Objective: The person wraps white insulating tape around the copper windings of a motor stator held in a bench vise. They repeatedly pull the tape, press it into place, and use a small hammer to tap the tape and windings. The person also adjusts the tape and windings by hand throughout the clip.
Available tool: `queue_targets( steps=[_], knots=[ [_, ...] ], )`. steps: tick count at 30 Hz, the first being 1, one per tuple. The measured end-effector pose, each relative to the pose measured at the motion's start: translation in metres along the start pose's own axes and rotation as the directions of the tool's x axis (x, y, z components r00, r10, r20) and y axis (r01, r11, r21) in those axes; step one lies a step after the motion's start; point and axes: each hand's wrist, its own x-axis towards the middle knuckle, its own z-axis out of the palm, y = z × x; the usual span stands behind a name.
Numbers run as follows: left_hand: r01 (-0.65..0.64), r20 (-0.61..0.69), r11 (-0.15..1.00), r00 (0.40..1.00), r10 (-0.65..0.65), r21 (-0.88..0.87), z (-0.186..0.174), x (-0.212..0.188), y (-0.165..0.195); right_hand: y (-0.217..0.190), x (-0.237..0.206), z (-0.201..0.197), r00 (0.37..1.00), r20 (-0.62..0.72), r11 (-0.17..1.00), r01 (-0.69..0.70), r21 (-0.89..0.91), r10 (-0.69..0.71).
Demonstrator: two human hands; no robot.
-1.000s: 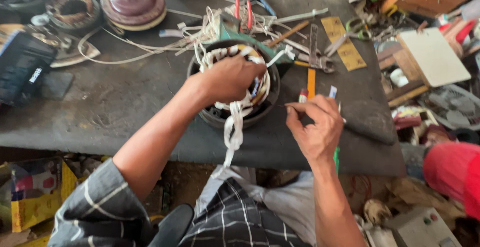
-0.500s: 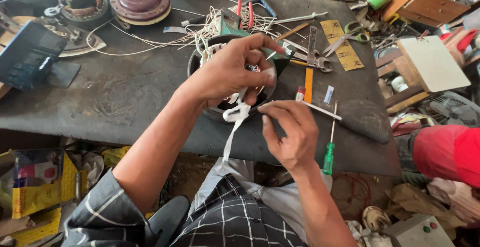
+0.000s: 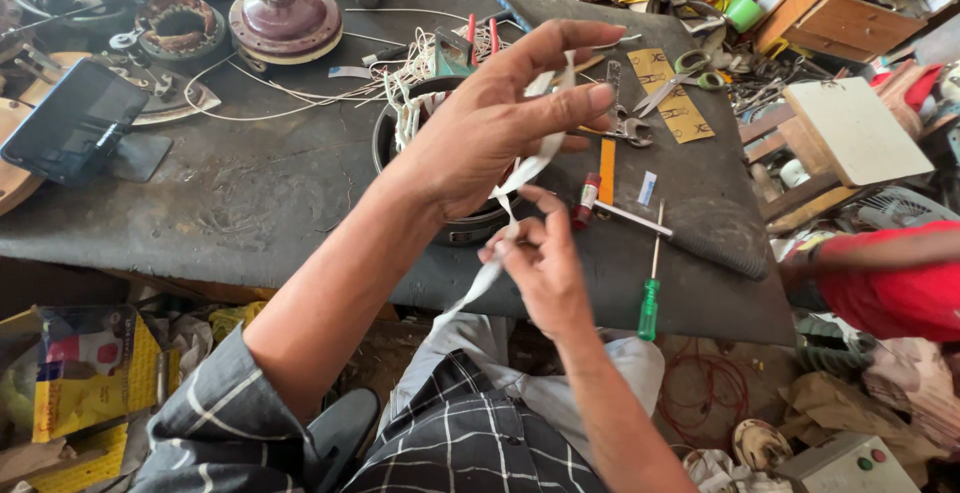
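— What lies at the bench's left edge?
— A dark phone (image 3: 75, 121) on a stand.
— And the hands?
— Mid-bench, the left hand (image 3: 495, 118) is raised, its grip pinching a white tape strip (image 3: 530, 168) between thumb and fingers, above a wound motor stator (image 3: 425, 133). Just below, the right hand (image 3: 540, 263) pinches the same strip lower down. A green screwdriver (image 3: 650, 293) lies near the front right edge
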Motion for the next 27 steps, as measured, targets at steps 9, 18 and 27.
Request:
queue_targets(
  steps=[9, 18, 27],
  knots=[
    [-0.007, 0.005, 0.909, 1.000, 0.005, 0.416, 0.002, -0.031, 0.027, -0.084, 0.044, -0.056, 0.981, 0.181, 0.707, 0.173, -0.686, -0.064],
    [-0.275, 0.160, 0.528, 0.954, 0.254, 0.803, 0.010, -0.027, 0.029, -0.058, 0.108, -0.010, 0.806, 0.591, 0.975, 0.144, -0.169, -0.017],
    [-0.179, 0.150, 0.061, 0.935, 0.321, 0.982, 0.004, -0.031, 0.031, -0.060, 0.122, -0.022, 0.881, 0.435, 0.942, -0.038, -0.333, 0.189]
  ],
)
